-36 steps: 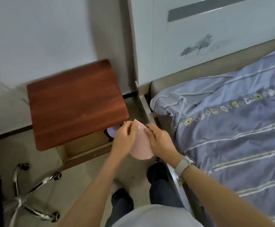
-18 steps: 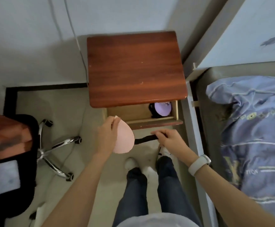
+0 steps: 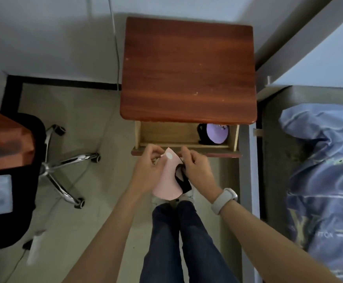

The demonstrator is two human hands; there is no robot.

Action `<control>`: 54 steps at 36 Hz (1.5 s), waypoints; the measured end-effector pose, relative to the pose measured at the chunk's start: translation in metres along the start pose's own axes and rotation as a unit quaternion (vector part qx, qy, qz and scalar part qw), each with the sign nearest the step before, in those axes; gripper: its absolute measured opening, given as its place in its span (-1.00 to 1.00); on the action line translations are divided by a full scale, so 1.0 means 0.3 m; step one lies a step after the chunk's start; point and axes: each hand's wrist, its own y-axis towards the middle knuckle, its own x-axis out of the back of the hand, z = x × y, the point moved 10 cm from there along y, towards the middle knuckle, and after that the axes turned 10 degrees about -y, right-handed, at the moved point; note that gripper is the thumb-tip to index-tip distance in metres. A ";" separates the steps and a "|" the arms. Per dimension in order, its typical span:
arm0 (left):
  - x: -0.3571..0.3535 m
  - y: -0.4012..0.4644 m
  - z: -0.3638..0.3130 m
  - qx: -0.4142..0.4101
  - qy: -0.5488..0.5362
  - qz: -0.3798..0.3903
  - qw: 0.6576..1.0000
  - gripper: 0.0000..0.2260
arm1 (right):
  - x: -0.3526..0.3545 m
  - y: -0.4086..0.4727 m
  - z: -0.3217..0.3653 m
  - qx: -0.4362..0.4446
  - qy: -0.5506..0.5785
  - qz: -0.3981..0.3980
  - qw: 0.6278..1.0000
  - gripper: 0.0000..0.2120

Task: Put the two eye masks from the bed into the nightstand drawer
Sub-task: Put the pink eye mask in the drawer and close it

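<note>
A pink eye mask (image 3: 167, 180) with a black strap hangs folded between both hands, just in front of the open drawer (image 3: 166, 135) of the red-brown nightstand (image 3: 188, 68). My left hand (image 3: 150, 170) pinches the mask's left top edge. My right hand (image 3: 197, 170) grips its right side and the bunched black strap. A purple eye mask (image 3: 216, 133) with a black strap lies in the drawer's right end.
The bed with a blue striped quilt (image 3: 325, 180) lies to the right, its grey frame (image 3: 248, 180) beside the nightstand. An office chair with a chrome wheeled base (image 3: 64, 166) stands to the left, next to a reddish desk corner (image 3: 1, 137). A cable runs down the wall.
The hands came together: my right hand brought the stretched strap back against the pink mask. Both hands moved up to the drawer front, and the view shifted further toward the nightstand.
</note>
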 end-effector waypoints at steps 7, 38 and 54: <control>-0.003 0.093 0.052 -0.021 0.044 -0.026 0.999 -0.86 | -0.072 0.108 -0.114 0.005 -0.048 0.114 0.992 -0.91; 0.030 0.212 0.268 -0.244 0.402 -0.108 0.876 -0.80 | -0.306 0.651 -0.267 -0.086 -0.037 -0.046 0.995 -0.81; 0.044 0.219 0.264 -0.228 0.401 -0.083 0.884 -0.80 | -0.308 0.613 -0.249 -0.074 -0.217 -0.015 0.973 -0.51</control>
